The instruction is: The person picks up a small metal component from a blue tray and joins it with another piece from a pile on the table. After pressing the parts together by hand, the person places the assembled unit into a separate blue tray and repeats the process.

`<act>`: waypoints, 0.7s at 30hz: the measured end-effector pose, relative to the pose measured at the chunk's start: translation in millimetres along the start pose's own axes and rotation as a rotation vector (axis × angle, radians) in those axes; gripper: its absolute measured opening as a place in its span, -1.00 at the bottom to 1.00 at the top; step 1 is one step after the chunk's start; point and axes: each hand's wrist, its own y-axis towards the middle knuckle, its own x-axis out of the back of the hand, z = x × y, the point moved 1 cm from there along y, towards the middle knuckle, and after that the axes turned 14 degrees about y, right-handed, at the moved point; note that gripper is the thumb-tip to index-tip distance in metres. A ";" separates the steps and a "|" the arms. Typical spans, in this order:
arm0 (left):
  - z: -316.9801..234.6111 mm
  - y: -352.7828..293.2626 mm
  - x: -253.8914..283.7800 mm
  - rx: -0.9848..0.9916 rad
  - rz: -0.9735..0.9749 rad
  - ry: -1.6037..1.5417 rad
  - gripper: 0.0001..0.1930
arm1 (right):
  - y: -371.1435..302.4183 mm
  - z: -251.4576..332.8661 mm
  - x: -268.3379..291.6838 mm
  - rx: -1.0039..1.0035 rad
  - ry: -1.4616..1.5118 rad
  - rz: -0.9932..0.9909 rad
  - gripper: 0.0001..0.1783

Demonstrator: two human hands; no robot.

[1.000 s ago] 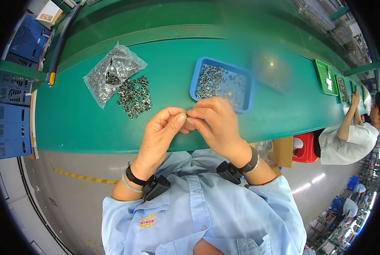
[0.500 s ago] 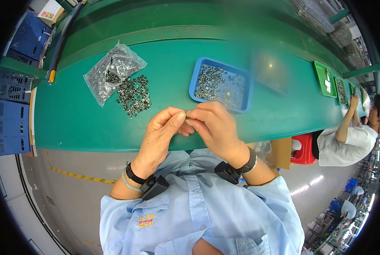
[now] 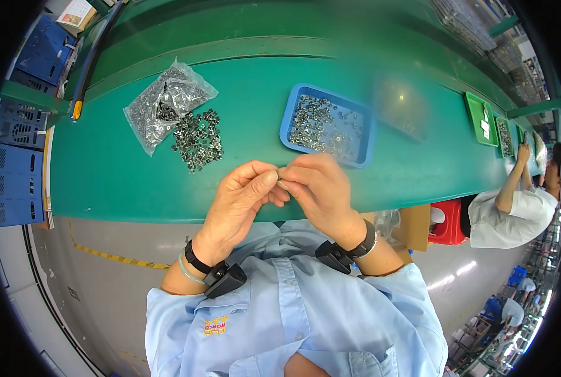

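Observation:
My left hand point(image 3: 246, 191) and my right hand point(image 3: 318, 188) meet fingertip to fingertip over the near part of the green table. Between the pinched thumbs and forefingers is a tiny dark metal part point(image 3: 280, 178), mostly covered by the fingers; its exact kind cannot be made out. Beyond my left hand lies a loose pile of small shiny metal pieces point(image 3: 197, 139). A clear plastic bag point(image 3: 148, 116) full of similar pieces lies against that pile. Just beyond my right hand sits a blue tray point(image 3: 369, 141) with many small metal parts point(image 3: 310, 120) gathered mostly on its left side.
The green table point(image 3: 117, 188) ends close to my body. Farther right are a green tray point(image 3: 475, 116) and a co-worker in a white top point(image 3: 510, 213) near a red stool point(image 3: 447, 221). Blue crates point(image 3: 16, 185) stand at the left, and a cardboard box point(image 3: 414, 226) is below the table edge.
Both hands have shifted very slightly right and nearer to me, still pinched together around the tiny part. The pile, bag and tray are unmoved.

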 end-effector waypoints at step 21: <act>10.2 6.9 -2.5 -0.061 0.040 -0.109 -0.87 | -2.7 -2.7 7.0 0.000 0.050 0.023 -0.79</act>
